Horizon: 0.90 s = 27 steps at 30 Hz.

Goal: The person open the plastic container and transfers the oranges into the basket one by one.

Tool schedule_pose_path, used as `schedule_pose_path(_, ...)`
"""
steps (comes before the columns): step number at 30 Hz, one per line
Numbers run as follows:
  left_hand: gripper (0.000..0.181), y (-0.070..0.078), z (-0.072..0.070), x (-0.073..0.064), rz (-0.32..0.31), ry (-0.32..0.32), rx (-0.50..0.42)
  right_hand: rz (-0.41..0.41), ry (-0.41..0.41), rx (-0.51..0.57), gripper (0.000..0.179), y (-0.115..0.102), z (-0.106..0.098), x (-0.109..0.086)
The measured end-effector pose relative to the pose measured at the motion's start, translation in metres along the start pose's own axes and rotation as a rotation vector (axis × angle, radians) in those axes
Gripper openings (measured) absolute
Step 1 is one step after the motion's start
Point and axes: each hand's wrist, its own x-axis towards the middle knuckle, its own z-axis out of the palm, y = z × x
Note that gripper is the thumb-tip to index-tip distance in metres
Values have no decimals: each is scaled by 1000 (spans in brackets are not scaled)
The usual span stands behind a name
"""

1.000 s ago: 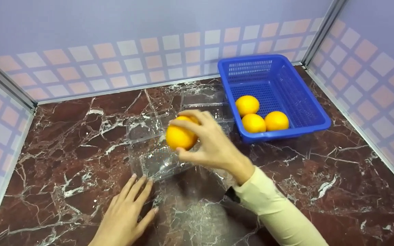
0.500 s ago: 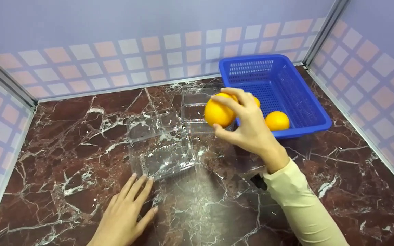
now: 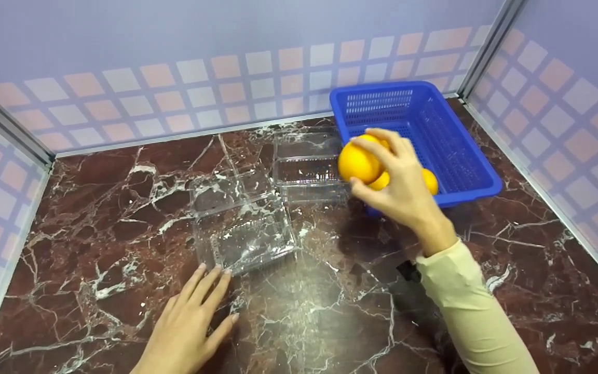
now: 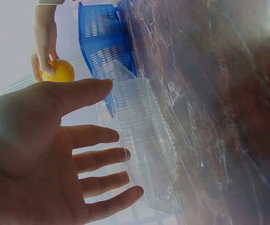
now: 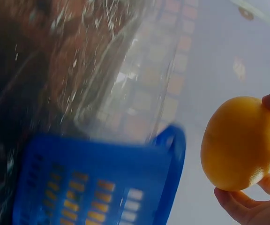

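My right hand point(image 3: 403, 184) holds an orange point(image 3: 357, 162) between thumb and fingers, over the left rim of a blue plastic basket point(image 3: 460, 137). In the right wrist view the gripped orange point(image 5: 240, 140) appears above the basket's rim. More oranges point(image 3: 430, 182) lie inside, partly hidden behind my hand. With fingers extended, my left hand point(image 3: 185, 319) rests palm down, fingertips right at the near corner of a clear plastic clamshell box point(image 3: 249, 241). From the left wrist, that clear box point(image 4: 144, 136) shows just beyond the fingertips of my hand point(image 4: 41, 159).
A second clear plastic box point(image 3: 307, 169) lies behind the first, against the basket's left side. All of this stands on a dark red marbled tabletop point(image 3: 102, 249). Checked panels point(image 3: 200, 93) enclose the back and both sides.
The right hand has carried the orange from above the front clear box rightward to the basket's left rim. The left hand has stayed in place.
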Motion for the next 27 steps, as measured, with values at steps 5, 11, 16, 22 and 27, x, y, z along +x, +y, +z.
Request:
schedule_pose_path(5,70,-1,0,0,7,19,7,95,44,-14,56,25,-14,6)
schedule_pose_path(11,70,-3,0,0,4,16,8,197,80,-38,54,58,-23,7)
schedule_pose_path(16,70,-1,0,-1,3,20,7,301,11,-97,56,80,-29,7)
schedule_pose_path(22,73,-1,3,-2,5,14,7,397,-97,-141,60,99,-33,13)
schedule_pose_path(27,73,-1,3,-1,6,17,9,456,-164,-153,61,108,-34,17)
